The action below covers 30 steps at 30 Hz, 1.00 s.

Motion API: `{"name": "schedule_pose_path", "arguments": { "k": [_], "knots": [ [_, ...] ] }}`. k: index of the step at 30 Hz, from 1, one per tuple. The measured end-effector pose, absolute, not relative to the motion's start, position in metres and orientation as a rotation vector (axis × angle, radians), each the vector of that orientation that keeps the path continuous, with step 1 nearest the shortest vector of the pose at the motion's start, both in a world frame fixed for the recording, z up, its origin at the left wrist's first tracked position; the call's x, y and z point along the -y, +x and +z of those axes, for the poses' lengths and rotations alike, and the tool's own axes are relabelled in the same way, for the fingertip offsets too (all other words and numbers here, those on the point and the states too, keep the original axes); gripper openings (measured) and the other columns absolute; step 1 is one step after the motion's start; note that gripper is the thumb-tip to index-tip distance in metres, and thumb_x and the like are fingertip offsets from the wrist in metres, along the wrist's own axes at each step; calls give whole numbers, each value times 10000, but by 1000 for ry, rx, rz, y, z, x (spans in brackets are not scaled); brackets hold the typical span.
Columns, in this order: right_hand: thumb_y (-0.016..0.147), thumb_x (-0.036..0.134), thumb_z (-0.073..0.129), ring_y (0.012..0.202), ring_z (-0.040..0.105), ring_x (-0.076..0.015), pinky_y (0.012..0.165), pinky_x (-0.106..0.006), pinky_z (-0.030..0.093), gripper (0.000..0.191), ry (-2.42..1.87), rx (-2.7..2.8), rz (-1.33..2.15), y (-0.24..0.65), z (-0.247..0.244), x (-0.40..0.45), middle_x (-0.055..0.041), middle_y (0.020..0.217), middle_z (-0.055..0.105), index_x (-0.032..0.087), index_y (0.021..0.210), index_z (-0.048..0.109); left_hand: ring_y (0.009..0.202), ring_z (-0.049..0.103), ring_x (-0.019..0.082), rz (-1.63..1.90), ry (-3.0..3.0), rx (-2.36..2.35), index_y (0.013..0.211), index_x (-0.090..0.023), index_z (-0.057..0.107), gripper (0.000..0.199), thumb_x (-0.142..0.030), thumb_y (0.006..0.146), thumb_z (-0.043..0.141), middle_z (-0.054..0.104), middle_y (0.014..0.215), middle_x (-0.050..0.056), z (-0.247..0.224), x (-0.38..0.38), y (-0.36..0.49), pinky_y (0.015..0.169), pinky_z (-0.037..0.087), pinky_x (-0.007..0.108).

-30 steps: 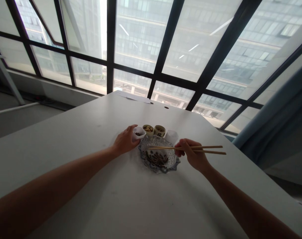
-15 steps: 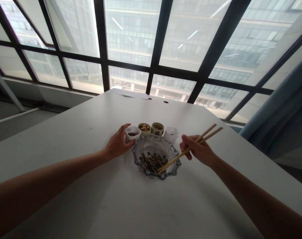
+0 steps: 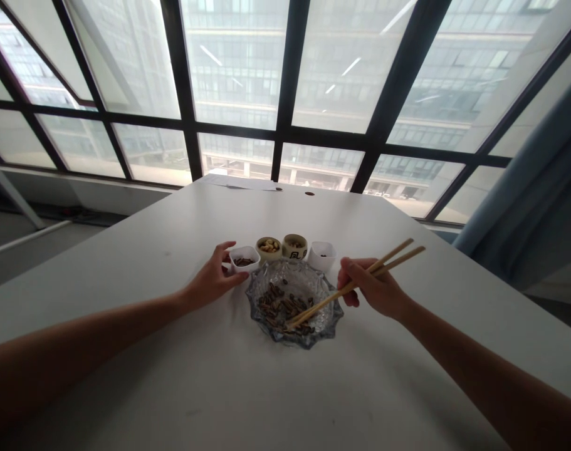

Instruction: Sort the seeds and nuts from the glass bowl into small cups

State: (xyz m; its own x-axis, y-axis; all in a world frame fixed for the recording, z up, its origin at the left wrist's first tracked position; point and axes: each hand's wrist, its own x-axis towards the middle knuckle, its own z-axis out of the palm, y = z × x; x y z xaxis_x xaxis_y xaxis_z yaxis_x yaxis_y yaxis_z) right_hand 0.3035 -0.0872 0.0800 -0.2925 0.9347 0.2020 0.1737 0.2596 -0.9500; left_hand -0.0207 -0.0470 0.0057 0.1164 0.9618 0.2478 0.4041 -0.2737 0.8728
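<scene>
My left hand [image 3: 210, 277] has its thumb and fingers around a small white cup [image 3: 253, 267] holding dark pieces, just left of a scalloped clear glass bowl [image 3: 320, 282]. Brown elongated pieces [image 3: 280, 305], resembling sunflower seeds, lie in the bowl. A pair of wooden chopsticks [image 3: 325, 302] is gripped in my right hand [image 3: 373, 287], which is to the bowl's right. Their tips are down among the pieces, near the front of the bowl. Whether a piece is pinched between the tips I cannot tell.
Behind the bowl stand a cream cup [image 3: 269, 256] with pale yellowish pieces, another cream cup [image 3: 289, 254] with a dark character on it, and a second white cup [image 3: 329, 262]. Paper [image 3: 240, 183] lies at the far edge of the white table [image 3: 191, 388], before large windows.
The chopstick tips have shifted left inside the bowl, and the pieces there are spread more widely. My left hand and the white cup appear slightly farther left. The view has tilted a little.
</scene>
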Motion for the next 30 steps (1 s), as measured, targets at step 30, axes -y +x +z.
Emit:
{"name": "schedule_pose_path", "arguments": {
  "k": [30],
  "knots": [
    [968, 485, 503, 458, 603, -137, 452, -234, 463, 469, -871, 1946, 542, 293, 58, 98, -44, 526, 663, 174, 663, 676, 830, 646, 190, 1125, 1863, -1378, 1362, -162, 421, 785, -467, 704, 722, 641, 1062, 100, 15, 50, -16, 742, 544, 333]
  ]
}}
